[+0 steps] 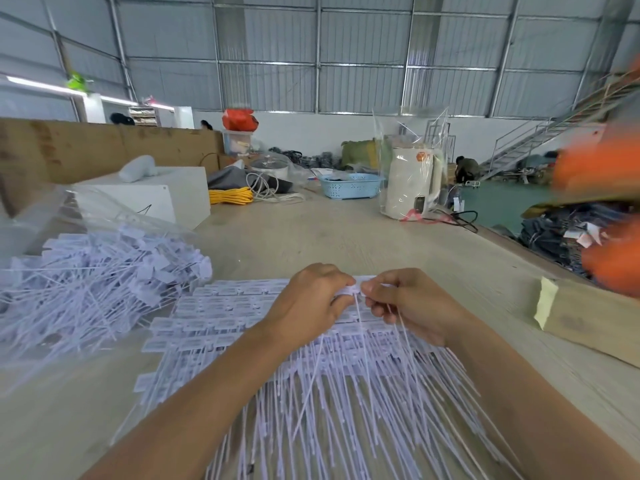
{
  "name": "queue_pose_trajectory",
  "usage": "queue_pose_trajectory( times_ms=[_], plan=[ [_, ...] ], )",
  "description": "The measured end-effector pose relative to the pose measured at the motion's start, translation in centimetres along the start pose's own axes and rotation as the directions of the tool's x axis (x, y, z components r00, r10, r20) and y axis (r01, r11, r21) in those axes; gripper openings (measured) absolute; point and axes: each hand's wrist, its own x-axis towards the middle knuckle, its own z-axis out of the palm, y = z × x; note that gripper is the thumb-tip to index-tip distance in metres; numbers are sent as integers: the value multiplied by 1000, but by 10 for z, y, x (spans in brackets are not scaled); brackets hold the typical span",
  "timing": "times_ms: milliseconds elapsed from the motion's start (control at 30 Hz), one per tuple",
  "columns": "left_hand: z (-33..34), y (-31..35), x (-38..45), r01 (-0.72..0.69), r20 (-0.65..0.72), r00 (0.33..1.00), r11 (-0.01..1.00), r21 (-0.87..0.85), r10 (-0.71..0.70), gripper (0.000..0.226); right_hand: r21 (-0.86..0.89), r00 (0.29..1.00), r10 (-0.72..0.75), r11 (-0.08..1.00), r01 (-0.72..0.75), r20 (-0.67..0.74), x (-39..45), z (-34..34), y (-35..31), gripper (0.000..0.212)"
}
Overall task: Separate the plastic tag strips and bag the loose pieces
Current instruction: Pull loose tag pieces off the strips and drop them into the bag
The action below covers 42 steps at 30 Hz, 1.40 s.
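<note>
Right now you are pinching one white tag head (350, 291) between both hands: your left hand (306, 304) is curling its grip round the joined side, and your right hand (408, 303) is pinching the free side, with a thin tail running down under its fingers. Both hands are working over the far edge of the stack of joined tag strips (242, 306), which is lying on the table (311, 237) in front of you, tails fanning toward 6 o'clock.

The likeliest slip, in my judgement, is tearing unevenly. If you are twisting rather than pulling straight apart, the head could snap off its tail, or drag the neighbouring tag along with it. The loose tails (346, 403) are also crossing each other, so a lifted tag could snag several and pull the stack askew.

The clear plastic bag (114, 216) holding the loose separated tags (97, 282) is lying at 9 o'clock, near the stack, its mouth facing your hands. It looks slack and low, so pieces tossed carelessly could slide out onto the table or mix back into the unseparated strips beside it.
</note>
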Motion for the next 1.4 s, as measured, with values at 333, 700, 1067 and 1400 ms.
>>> queue_pose_trajectory(
  times_ms=[333,700,1067,1400],
  plan=[
    [-10,1,3,270,204,958,865,-422,-199,41,-495,926,-378,809,317,-23,-2,8,-1,10],
    [-9,0,4,353,119,931,768,-534,-345,21,631,974,177,774,-50,-140,1,-55,-13,14],
    [-3,8,1,124,78,991,939,-322,-104,58,180,999,45,983,-47,16,-4,12,-5,12],
    [-9,2,7,582,370,777,357,-731,-509,30,125,988,-117,984,129,-96,1,7,-4,16]
  ],
)
